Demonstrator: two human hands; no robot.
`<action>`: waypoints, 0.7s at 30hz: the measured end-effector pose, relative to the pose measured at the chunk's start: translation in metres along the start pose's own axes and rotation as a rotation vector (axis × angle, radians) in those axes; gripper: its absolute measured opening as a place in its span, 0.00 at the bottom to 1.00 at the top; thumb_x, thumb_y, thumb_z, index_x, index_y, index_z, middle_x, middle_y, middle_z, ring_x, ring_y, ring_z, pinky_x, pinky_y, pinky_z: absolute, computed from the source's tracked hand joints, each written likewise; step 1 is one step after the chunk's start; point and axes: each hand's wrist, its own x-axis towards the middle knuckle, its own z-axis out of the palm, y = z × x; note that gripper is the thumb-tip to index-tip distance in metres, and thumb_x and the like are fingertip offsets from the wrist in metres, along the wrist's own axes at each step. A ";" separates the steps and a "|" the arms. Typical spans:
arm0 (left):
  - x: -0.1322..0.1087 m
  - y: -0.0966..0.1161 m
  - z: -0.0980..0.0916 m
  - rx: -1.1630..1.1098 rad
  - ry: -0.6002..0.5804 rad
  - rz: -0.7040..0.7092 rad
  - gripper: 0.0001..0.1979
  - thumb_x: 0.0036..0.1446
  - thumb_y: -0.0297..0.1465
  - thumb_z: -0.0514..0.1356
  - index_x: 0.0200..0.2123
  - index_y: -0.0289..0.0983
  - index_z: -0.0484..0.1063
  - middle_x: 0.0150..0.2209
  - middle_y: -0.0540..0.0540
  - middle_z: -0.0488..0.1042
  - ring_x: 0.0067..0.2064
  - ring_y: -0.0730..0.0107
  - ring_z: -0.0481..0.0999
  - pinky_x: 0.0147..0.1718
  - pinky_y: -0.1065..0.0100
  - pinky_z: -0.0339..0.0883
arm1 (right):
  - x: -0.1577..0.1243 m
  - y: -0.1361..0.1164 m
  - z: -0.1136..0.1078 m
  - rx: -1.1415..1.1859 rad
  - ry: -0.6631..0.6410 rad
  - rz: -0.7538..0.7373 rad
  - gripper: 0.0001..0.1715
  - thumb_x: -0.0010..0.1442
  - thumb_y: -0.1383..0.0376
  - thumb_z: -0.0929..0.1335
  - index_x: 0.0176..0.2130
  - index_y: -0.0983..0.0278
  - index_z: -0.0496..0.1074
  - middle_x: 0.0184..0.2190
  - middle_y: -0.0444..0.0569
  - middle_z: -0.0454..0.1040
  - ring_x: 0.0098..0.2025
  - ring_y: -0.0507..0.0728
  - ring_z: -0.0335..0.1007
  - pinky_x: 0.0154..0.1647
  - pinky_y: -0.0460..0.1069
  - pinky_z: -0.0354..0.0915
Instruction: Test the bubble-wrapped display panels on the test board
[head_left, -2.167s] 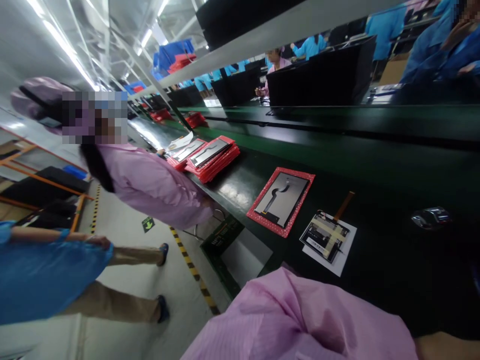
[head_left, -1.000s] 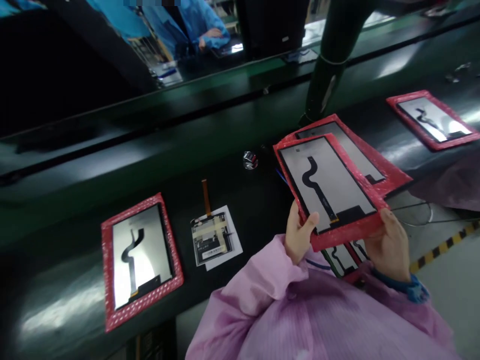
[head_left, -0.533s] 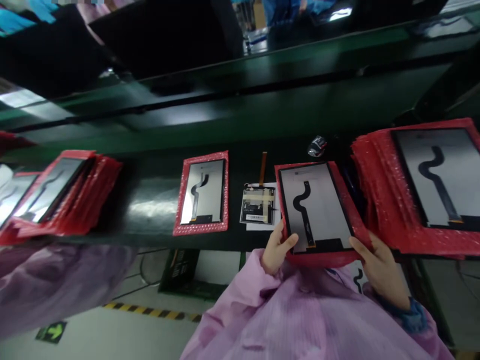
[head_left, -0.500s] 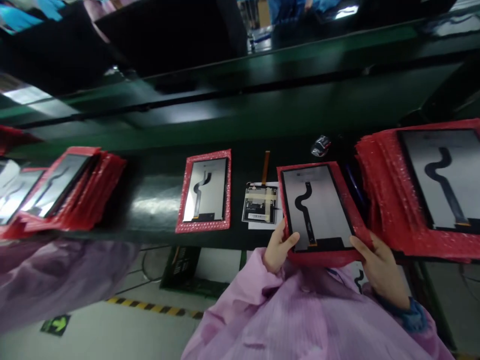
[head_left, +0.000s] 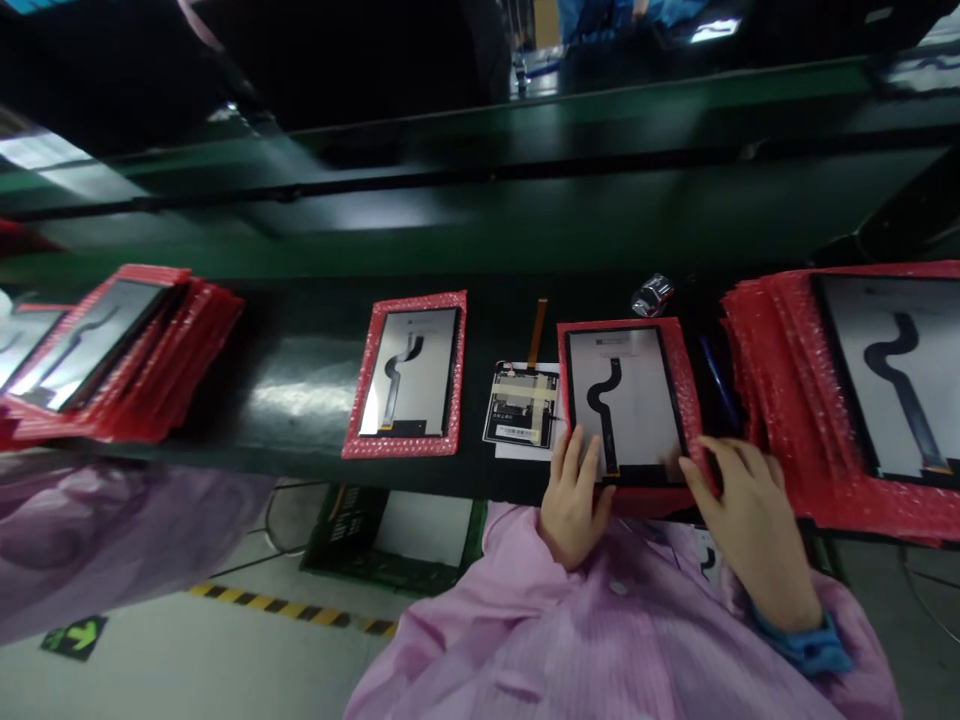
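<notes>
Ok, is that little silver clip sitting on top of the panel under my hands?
No, the silver clip lies on the black bench beyond the far corner of the panel, not on it.

Viewpoint: worn on the head, above the near edge of the black bench (head_left: pixel 300 345).
Direction: aimed forward and down across the bench.
Nearness: close; left hand (head_left: pixel 571 492) and right hand (head_left: pixel 750 520) are seen at the bench's near edge.

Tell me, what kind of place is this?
Probably an electronics factory line: a long dark workbench, stacks of screen panels in red bubble wrap, left hand and right hand resting on one panel.
</notes>
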 end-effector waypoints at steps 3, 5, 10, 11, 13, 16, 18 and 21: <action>-0.001 -0.003 0.003 0.033 0.025 0.034 0.29 0.65 0.32 0.55 0.68 0.36 0.57 0.70 0.33 0.56 0.72 0.47 0.51 0.66 0.44 0.57 | 0.049 -0.023 -0.009 -0.007 0.047 -0.249 0.30 0.66 0.49 0.62 0.59 0.63 0.68 0.55 0.59 0.70 0.58 0.67 0.64 0.61 0.65 0.61; -0.001 -0.004 0.003 0.043 0.045 0.055 0.28 0.65 0.32 0.55 0.67 0.36 0.58 0.70 0.33 0.57 0.72 0.48 0.52 0.66 0.45 0.58 | 0.098 -0.031 0.000 -0.023 0.099 -0.260 0.34 0.64 0.54 0.65 0.64 0.65 0.62 0.59 0.62 0.67 0.61 0.69 0.60 0.63 0.67 0.58; -0.002 -0.008 0.003 0.054 0.100 0.096 0.31 0.65 0.32 0.56 0.69 0.38 0.53 0.68 0.35 0.59 0.71 0.49 0.54 0.65 0.46 0.60 | 0.198 -0.012 0.050 0.052 0.049 -0.207 0.43 0.62 0.67 0.64 0.71 0.72 0.47 0.64 0.64 0.59 0.66 0.66 0.54 0.67 0.64 0.56; -0.001 -0.009 0.003 0.055 0.112 0.105 0.32 0.65 0.32 0.57 0.70 0.38 0.52 0.68 0.34 0.60 0.71 0.49 0.55 0.65 0.46 0.60 | 0.206 -0.006 0.058 0.091 0.020 -0.208 0.41 0.63 0.69 0.62 0.71 0.72 0.47 0.63 0.63 0.59 0.65 0.63 0.57 0.67 0.61 0.56; -0.001 -0.010 0.005 0.063 0.127 0.124 0.34 0.64 0.32 0.57 0.70 0.39 0.50 0.67 0.34 0.61 0.70 0.48 0.57 0.63 0.45 0.62 | 0.212 0.001 0.068 0.101 0.015 -0.217 0.36 0.64 0.70 0.59 0.70 0.70 0.53 0.62 0.61 0.60 0.60 0.58 0.63 0.66 0.54 0.60; -0.001 -0.012 0.008 0.083 0.151 0.134 0.33 0.64 0.32 0.57 0.70 0.39 0.50 0.67 0.33 0.61 0.70 0.47 0.58 0.63 0.43 0.62 | 0.210 0.000 0.074 0.087 0.037 -0.221 0.30 0.66 0.70 0.58 0.66 0.67 0.62 0.59 0.57 0.64 0.56 0.55 0.66 0.63 0.51 0.62; -0.001 -0.012 0.010 0.092 0.163 0.132 0.33 0.65 0.31 0.56 0.70 0.39 0.50 0.67 0.33 0.61 0.70 0.46 0.57 0.63 0.42 0.61 | 0.208 -0.003 0.074 0.073 0.046 -0.207 0.28 0.67 0.68 0.58 0.63 0.64 0.66 0.58 0.56 0.65 0.56 0.57 0.66 0.61 0.53 0.64; -0.001 -0.012 0.011 0.093 0.167 0.138 0.33 0.65 0.31 0.56 0.70 0.40 0.50 0.66 0.33 0.61 0.70 0.46 0.57 0.63 0.42 0.61 | 0.202 -0.007 0.070 0.039 0.065 -0.162 0.29 0.66 0.64 0.61 0.64 0.64 0.64 0.64 0.59 0.61 0.62 0.64 0.60 0.62 0.60 0.62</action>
